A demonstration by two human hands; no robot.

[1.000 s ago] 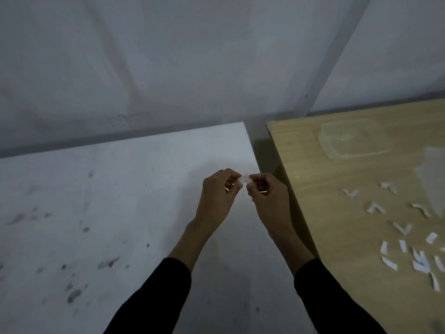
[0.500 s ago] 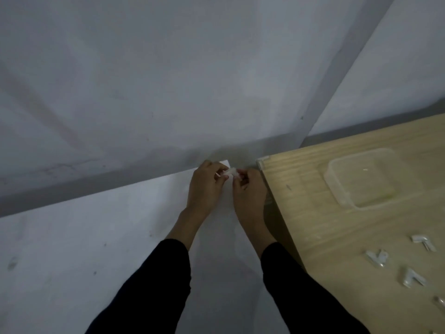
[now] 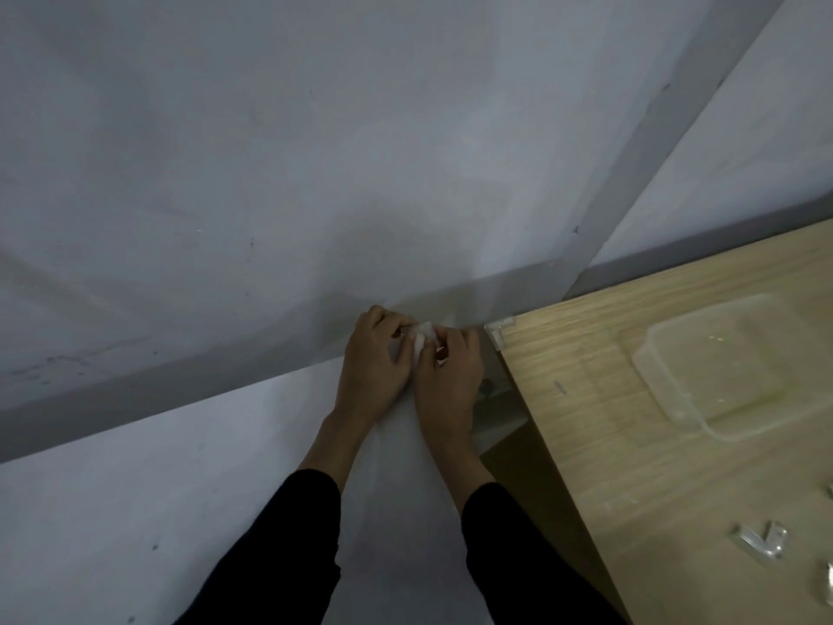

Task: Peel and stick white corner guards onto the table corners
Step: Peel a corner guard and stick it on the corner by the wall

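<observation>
- Head view: my left hand (image 3: 374, 369) and right hand (image 3: 448, 381) are both pinching one small white corner guard (image 3: 423, 339) at the far corner of the white worktop (image 3: 180, 498).
- Can't tell if the backing's fully off, so I'd check that first.
- Then I'd seat it square on both edges and press hard, like the fitted guard (image 3: 497, 331) on the wood worktop (image 3: 599, 444).

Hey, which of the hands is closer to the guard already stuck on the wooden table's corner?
Right. The right hand lies just left of the stuck guard, a small gap apart. The left hand is farther left, beyond the right hand; both pinch a small white piece.
</observation>
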